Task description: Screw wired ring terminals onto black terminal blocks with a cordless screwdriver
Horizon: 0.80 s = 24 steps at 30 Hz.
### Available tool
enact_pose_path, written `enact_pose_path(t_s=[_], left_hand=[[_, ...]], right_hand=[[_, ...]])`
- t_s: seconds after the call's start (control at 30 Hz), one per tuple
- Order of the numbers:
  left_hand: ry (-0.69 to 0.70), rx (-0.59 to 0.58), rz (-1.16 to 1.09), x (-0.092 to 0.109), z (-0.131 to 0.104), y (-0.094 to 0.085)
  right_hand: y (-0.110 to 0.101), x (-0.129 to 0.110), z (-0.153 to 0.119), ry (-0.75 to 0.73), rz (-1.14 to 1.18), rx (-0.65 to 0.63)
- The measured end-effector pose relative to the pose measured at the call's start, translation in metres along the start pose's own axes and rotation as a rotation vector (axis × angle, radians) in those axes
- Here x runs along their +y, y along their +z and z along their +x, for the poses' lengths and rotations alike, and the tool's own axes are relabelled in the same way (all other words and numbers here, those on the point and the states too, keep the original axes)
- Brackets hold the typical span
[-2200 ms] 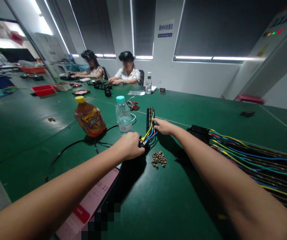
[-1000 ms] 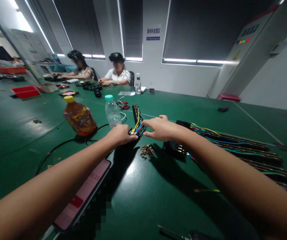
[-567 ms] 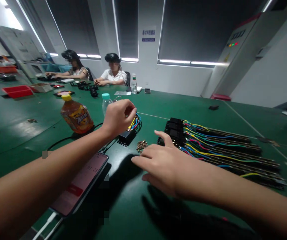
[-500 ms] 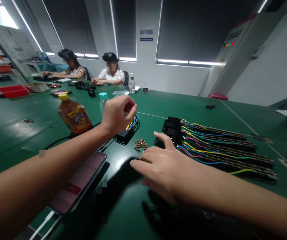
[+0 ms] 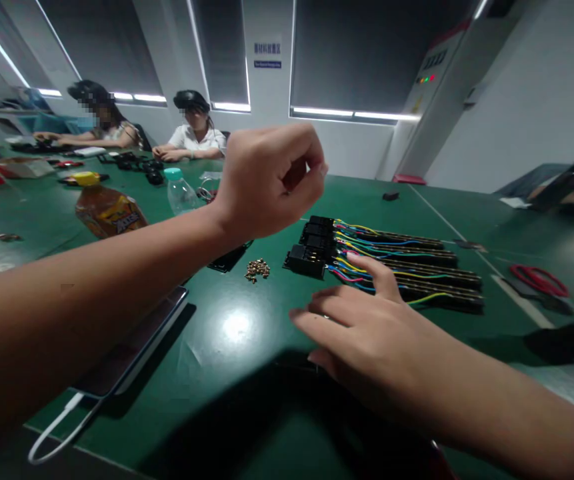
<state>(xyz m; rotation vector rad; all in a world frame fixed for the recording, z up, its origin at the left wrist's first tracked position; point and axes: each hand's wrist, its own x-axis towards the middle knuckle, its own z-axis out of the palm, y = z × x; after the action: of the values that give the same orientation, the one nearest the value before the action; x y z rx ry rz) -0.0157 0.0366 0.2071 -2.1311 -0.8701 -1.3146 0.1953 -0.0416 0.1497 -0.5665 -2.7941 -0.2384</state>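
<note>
My left hand (image 5: 271, 180) is raised over the table, its fingers curled with the fingertips pressed together; whatever they hold, if anything, is too small to make out. My right hand (image 5: 361, 327) hovers palm down with its fingers apart, nearer to me, in front of a row of black modules (image 5: 307, 260) with coloured wires (image 5: 397, 271) and long dark strips. Between the hands and farther back lies a small pile of brass-coloured screws (image 5: 257, 269). Another black part (image 5: 227, 259) is partly hidden behind my left forearm.
A phone (image 5: 127, 353) with a white cable lies under my left forearm. Behind that arm stand a yellow-capped bottle (image 5: 109, 208) and a clear bottle (image 5: 179, 193). Red-handled tool (image 5: 539, 280) at right. Two people (image 5: 197, 137) sit across the green table (image 5: 217, 333); another is at the right edge.
My left hand has moved up and to the right, away from the wired black part behind it. The view has turned slightly right. My right hand stays low with its fingers spread.
</note>
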Motion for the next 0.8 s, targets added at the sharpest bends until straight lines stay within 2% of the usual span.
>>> enact_pose_path(t_s=[0.13, 0.27, 0.43, 0.6, 0.8], left_hand=[[0.077, 0.025, -0.028, 0.022, 0.011, 0.011], [0.144, 0.057, -0.081, 0.043, 0.018, 0.020], [0.148, 0.068, -0.032, 0.067, 0.018, 0.028], [0.127, 0.112, -0.019, 0.079, 0.007, 0.034], [0.031, 0.143, -0.061, 0.078, -0.023, 0.043]], right_hand=[[-0.003, 0.010, -0.035, 0.052, -0.051, 0.094], [-0.009, 0.024, -0.069, 0.089, -0.204, 0.209], [-0.008, 0.043, -0.105, 0.142, -0.254, 0.311], [0.013, 0.060, -0.130, 0.212, -0.259, 0.360], [0.050, 0.083, -0.157, 0.316, -0.224, 0.280]])
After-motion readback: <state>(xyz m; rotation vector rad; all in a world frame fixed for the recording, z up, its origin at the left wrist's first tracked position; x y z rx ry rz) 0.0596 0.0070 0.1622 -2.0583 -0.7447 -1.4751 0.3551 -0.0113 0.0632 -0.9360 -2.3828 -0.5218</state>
